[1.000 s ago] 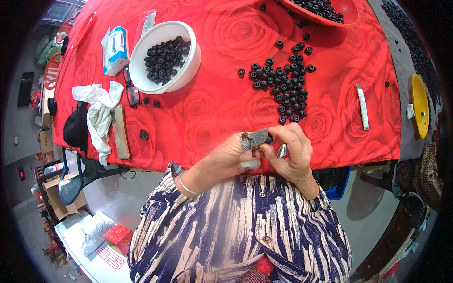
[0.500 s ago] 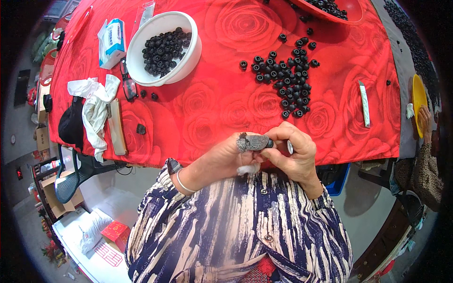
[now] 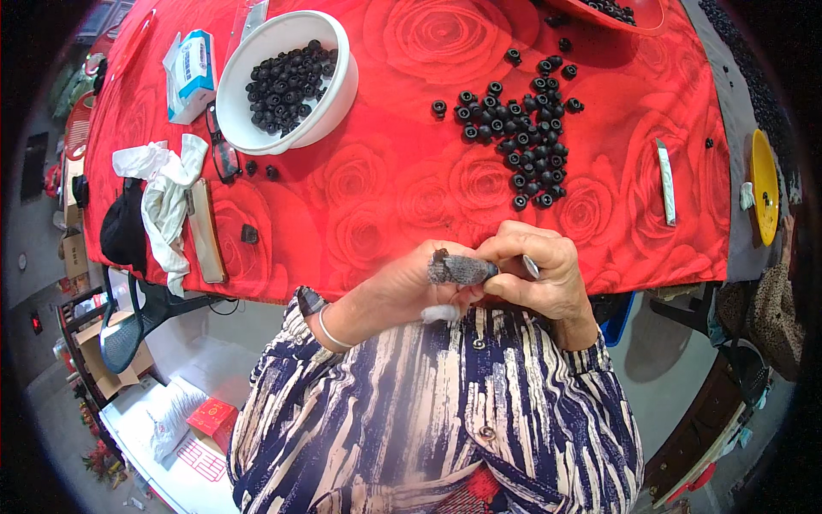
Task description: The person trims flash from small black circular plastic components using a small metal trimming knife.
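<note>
My left hand (image 3: 402, 287) and my right hand (image 3: 544, 265) meet in front of my chest, near the table's front edge. A grey knitted finger sleeve (image 3: 458, 271) covers one left finger, and a white wrap (image 3: 440, 313) is on another. My left fingers are closed on a small black round part, mostly hidden where both hands' fingertips meet. The right thumb and fingers pinch beside it. A small tool with a shiny oval metal end (image 3: 531, 267) sticks out of the right fist; its other end is hidden. Loose black round parts (image 3: 527, 141) lie beyond my hands.
The red rose-patterned cloth (image 3: 360, 201) carries a white bowl (image 3: 338, 116) of black parts, a red basin (image 3: 642, 26), a tissue pack (image 3: 193, 77), glasses (image 3: 224, 158), white gloves (image 3: 171, 206) and a white strip-shaped packet (image 3: 665, 184). A yellow dish (image 3: 764, 188) is at far right.
My fingers have closed further over the black part, and the shiny tool end shows more plainly. At far right, another person's hand has drawn away from the yellow dish. The view has shifted slightly.
</note>
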The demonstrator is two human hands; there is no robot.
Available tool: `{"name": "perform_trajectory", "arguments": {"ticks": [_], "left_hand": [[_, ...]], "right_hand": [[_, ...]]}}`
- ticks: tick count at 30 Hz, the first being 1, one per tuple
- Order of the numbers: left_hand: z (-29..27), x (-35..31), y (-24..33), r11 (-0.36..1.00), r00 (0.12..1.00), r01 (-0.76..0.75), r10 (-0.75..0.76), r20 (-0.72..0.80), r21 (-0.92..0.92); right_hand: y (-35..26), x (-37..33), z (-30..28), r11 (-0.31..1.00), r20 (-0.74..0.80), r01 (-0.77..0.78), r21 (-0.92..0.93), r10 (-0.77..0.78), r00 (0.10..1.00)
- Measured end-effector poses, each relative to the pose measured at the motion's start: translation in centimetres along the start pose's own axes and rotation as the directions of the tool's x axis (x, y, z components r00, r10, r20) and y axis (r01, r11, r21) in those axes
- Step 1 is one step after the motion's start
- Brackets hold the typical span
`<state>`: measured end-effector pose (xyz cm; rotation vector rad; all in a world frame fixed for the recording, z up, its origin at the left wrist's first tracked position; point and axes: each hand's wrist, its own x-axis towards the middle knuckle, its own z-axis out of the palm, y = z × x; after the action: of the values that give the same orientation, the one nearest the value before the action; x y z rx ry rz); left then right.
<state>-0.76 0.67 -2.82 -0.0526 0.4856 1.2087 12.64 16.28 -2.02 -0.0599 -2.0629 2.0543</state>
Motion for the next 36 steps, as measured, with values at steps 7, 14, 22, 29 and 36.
{"name": "perform_trajectory", "arguments": {"ticks": [7, 14, 22, 29, 36], "left_hand": [[1.6, 0.0, 0.1, 0.984, 0.976, -0.068, 0.100, -0.193, 0.165], [1.4, 0.2, 0.1, 0.982, 0.973, -0.117, 0.142, -0.180, 0.145], [1.8, 0.2, 0.3, 0.977, 0.977, -0.121, 0.149, -0.154, 0.178], [1.7, 0.2, 0.3, 0.983, 0.976, -0.122, 0.144, -0.164, 0.135], [2.0, 0.4, 0.0, 0.970, 0.936, -0.130, 0.189, -0.298, 0.207]], "right_hand": [[-0.8, -1.3, 0.3, 0.931, -0.227, -0.137, 0.337, 0.222, 0.948], [-0.1, -1.0, -0.1, 0.983, -0.160, -0.125, -0.136, 0.103, 0.982], [0.1, -0.8, 0.1, 0.973, -0.170, -0.118, -0.200, 0.084, 0.982], [0.1, -0.6, -0.1, 0.963, -0.153, -0.121, -0.241, 0.086, 0.985], [0.2, -0.6, -0.2, 0.965, -0.139, -0.116, -0.237, 0.084, 0.987]]}}
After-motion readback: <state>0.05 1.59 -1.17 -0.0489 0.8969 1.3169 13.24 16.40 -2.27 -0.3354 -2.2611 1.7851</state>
